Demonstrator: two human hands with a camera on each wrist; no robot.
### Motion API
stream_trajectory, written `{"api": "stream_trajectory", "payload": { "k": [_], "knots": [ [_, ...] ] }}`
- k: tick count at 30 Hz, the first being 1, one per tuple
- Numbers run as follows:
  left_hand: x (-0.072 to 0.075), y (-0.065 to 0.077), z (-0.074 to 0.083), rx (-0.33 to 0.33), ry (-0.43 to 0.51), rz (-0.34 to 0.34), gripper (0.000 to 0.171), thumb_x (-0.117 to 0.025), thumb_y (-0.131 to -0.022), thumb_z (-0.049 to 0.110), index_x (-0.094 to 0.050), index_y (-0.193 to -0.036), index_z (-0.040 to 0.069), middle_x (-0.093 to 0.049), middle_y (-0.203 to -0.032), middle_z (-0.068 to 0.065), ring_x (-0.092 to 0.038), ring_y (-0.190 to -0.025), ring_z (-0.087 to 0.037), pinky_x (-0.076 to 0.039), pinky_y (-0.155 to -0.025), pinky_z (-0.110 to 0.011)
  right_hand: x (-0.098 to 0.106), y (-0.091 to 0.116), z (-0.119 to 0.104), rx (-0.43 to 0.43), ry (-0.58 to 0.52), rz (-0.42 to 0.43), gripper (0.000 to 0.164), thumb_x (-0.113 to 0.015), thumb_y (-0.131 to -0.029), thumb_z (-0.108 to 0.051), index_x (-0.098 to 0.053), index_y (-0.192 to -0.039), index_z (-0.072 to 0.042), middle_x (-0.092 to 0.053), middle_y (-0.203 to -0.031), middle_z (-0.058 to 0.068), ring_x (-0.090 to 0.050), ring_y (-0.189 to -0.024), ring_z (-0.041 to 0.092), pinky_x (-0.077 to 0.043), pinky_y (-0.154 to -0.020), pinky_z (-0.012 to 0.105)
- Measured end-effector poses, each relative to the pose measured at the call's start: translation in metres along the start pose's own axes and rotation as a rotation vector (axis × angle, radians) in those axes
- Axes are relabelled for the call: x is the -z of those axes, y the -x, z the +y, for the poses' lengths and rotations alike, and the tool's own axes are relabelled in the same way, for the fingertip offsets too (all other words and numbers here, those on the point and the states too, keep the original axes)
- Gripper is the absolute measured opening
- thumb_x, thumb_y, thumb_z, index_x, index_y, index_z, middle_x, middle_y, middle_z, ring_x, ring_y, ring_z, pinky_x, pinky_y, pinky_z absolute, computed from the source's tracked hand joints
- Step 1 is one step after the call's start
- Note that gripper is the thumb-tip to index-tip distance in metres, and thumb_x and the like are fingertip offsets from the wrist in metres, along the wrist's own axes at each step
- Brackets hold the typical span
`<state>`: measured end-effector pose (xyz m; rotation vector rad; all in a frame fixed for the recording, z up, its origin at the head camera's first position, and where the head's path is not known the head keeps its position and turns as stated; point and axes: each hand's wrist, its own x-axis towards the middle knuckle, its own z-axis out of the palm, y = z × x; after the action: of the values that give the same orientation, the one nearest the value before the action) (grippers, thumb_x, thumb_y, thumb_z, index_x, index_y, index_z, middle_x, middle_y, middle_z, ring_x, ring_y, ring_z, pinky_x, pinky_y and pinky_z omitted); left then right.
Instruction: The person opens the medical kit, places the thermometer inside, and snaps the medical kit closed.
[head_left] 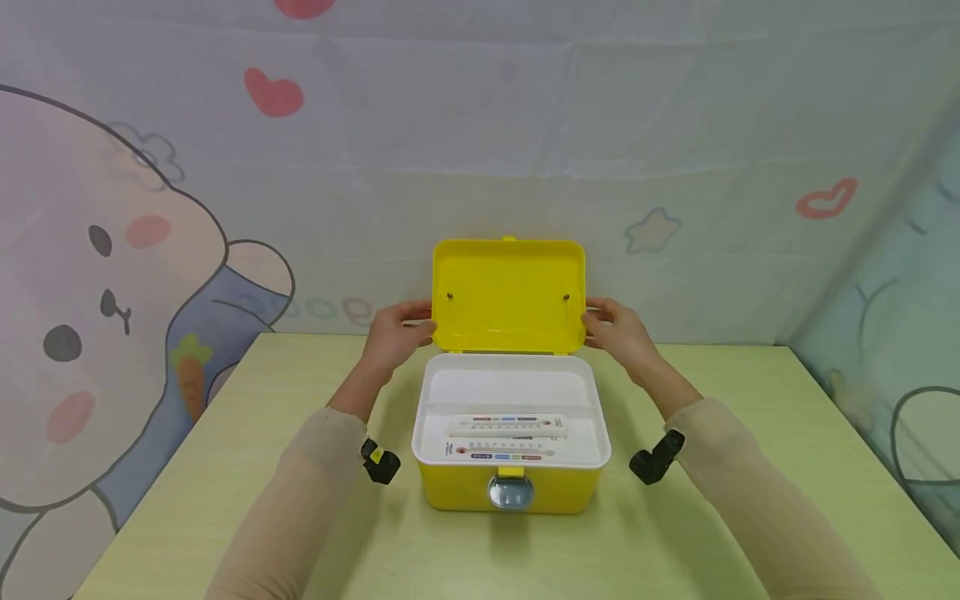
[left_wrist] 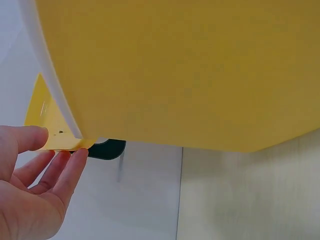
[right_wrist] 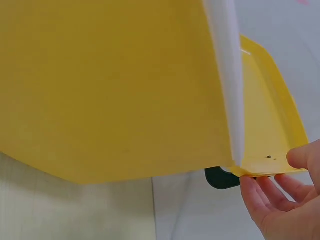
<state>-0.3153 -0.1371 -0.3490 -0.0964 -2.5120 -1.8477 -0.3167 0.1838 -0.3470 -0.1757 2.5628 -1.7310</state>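
A yellow storage box (head_left: 442, 490) stands on the table with its yellow lid (head_left: 510, 292) swung up and back. My left hand (head_left: 397, 335) holds the lid's left edge, thumb at the front and fingers behind. On the opposite edge, my right hand (head_left: 618, 333) grips the lid the same way. A white tray (head_left: 510, 379) fills the top of the box. Two white thermometers, an upper one (head_left: 508, 425) and a lower one (head_left: 502, 450), lie in its front part. A clear latch (head_left: 511, 492) hangs on the box front. Part of a dark green handle (left_wrist: 107, 150) shows behind the lid.
The pale wooden table (head_left: 247, 467) extends on both sides of the box. Behind it hangs a printed cloth (head_left: 510, 125) with a cartoon animal and hearts. Black wrist cameras (head_left: 380, 461) sit on both forearms, close to the box's sides.
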Motion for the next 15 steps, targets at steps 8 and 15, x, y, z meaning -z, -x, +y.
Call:
{"api": "stream_trajectory", "payload": {
  "k": [8,15],
  "knots": [
    [0.001,0.005,0.011,0.001,-0.001,0.049,0.036,-0.057,-0.091,0.015,-0.055,-0.125,0.003,-0.055,-0.121,-0.013,-0.059,-0.104,-0.025,-0.053,-0.084,-0.030,0.003,0.005,-0.009,0.017,-0.049,0.005,0.046,-0.045,-0.098,-0.024,-0.040,-0.136,0.000,-0.044,-0.129,0.018,-0.050,-0.117,0.032,-0.048,-0.092,0.038],
    [0.004,0.007,0.013,-0.024,-0.015,0.045,0.035,-0.055,-0.092,0.017,-0.055,-0.124,0.002,-0.056,-0.115,-0.013,-0.060,-0.102,-0.025,-0.054,-0.080,-0.027,0.005,0.010,-0.012,0.045,-0.051,-0.013,0.046,-0.044,-0.098,-0.025,-0.038,-0.137,0.000,-0.043,-0.130,0.018,-0.049,-0.118,0.031,-0.049,-0.091,0.037]
  ]
}}
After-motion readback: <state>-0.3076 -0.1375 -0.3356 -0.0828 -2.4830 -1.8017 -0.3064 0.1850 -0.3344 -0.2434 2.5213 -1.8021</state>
